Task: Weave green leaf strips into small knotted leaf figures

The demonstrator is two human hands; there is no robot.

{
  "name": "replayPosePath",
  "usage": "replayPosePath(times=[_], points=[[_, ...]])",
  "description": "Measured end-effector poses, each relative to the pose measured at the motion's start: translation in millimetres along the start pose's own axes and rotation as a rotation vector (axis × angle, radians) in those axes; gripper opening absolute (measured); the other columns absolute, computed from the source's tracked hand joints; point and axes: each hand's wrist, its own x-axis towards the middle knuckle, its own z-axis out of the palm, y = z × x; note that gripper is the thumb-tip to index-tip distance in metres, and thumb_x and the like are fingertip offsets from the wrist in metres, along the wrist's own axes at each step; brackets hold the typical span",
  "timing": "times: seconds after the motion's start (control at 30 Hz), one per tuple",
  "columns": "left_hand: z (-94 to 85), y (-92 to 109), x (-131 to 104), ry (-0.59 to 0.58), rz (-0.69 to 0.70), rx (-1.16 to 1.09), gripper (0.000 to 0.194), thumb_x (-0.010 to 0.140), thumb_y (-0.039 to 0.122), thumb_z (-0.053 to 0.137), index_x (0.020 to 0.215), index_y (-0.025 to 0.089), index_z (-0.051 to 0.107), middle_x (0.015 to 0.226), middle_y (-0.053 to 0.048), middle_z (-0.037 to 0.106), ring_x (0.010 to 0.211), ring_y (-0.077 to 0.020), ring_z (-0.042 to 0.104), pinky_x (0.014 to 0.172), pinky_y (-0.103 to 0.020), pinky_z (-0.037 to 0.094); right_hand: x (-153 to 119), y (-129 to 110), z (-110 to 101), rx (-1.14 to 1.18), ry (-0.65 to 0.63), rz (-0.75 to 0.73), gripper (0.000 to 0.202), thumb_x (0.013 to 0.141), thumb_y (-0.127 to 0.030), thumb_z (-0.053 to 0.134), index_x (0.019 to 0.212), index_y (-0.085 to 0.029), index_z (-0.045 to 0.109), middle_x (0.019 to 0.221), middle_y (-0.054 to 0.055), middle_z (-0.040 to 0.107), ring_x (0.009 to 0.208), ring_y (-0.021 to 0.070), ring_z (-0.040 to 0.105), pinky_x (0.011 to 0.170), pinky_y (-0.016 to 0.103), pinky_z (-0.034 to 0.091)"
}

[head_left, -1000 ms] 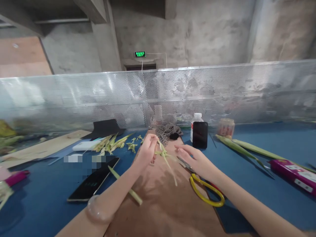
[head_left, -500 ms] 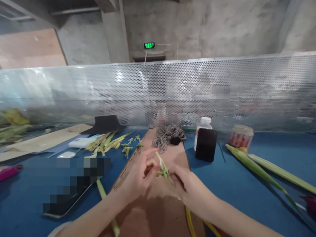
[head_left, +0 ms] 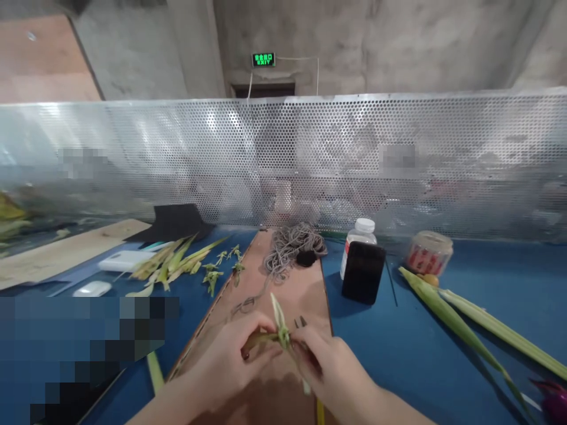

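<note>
Over the cardboard strip, my left hand (head_left: 230, 354) and my right hand (head_left: 330, 360) pinch a small knotted green leaf strip (head_left: 283, 337) between them. One pale pointed end of it stands up away from me, and another hangs down beside my right fingers. My left fingers are curled round a side end, with part of it hidden. Two short dark prongs (head_left: 301, 322) stick up just behind my right fingertips; what they belong to is hidden. Beyond the hands, a grey cord (head_left: 292, 248) lies in a tangled heap with a small black object (head_left: 306, 258) against it.
Several small knotted leaf pieces (head_left: 212, 277) and loose leaf strips (head_left: 168, 265) lie left on the blue table. At right stand a white-capped bottle (head_left: 364, 231), a black rectangular object (head_left: 364, 273) and a jar (head_left: 429, 254), near long green leaves (head_left: 456, 319). A perforated metal screen (head_left: 345, 141) closes the back.
My hands have come nearer to me and closed in on the leaf strip. My left fingers, earlier more spread, now grip its side. The camera view has shifted slightly.
</note>
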Motion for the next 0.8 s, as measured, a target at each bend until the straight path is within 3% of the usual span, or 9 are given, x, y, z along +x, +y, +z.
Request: replayPosePath(times=[0.23,0.37,0.57,0.8], points=[[0.6,1,2,0.019,0.0,-0.017,0.023,0.069,0.036,0.058,0.085,0.02,0.053,0.076,-0.002,0.059,0.065,-0.015,0.052,0.056,-0.022,0.037,5,-13,6,0.04,0.069,0.096,0.015,0.082,-0.019,0.037,0.082,-0.017,0.052,0.061,0.0,0.055,0.049,0.0105,0.051,0.045,0.018,0.037],[12.4,-3,6,0.069,-0.092,-0.194,0.018,0.071,0.033,0.056,0.08,0.019,0.051,0.068,0.0,0.056,0.058,-0.0127,0.05,0.05,-0.02,0.036,4,-12,10,0.058,0.121,0.093,0.016,0.082,-0.018,0.036,0.081,-0.017,0.052,0.064,0.001,0.057,0.053,0.011,0.054,0.05,0.018,0.04],[21.3,-6,9,0.102,-0.042,-0.472,0.017,0.072,0.027,0.059,0.084,0.018,0.051,0.082,-0.002,0.059,0.079,-0.016,0.055,0.071,-0.024,0.042,0,-9,11,0.084,0.104,0.108,0.016,0.083,-0.022,0.035,0.078,-0.017,0.05,0.062,0.001,0.057,0.053,0.0113,0.053,0.051,0.019,0.041],[24.2,-5,11,0.058,-0.012,-0.697,0.018,0.069,0.017,0.06,0.084,0.017,0.051,0.084,-0.003,0.062,0.08,-0.0163,0.058,0.073,-0.027,0.043,-1,-9,12,0.153,0.11,0.108,0.015,0.085,-0.023,0.037,0.081,-0.018,0.05,0.072,0.002,0.06,0.061,0.0115,0.056,0.057,0.019,0.043]])
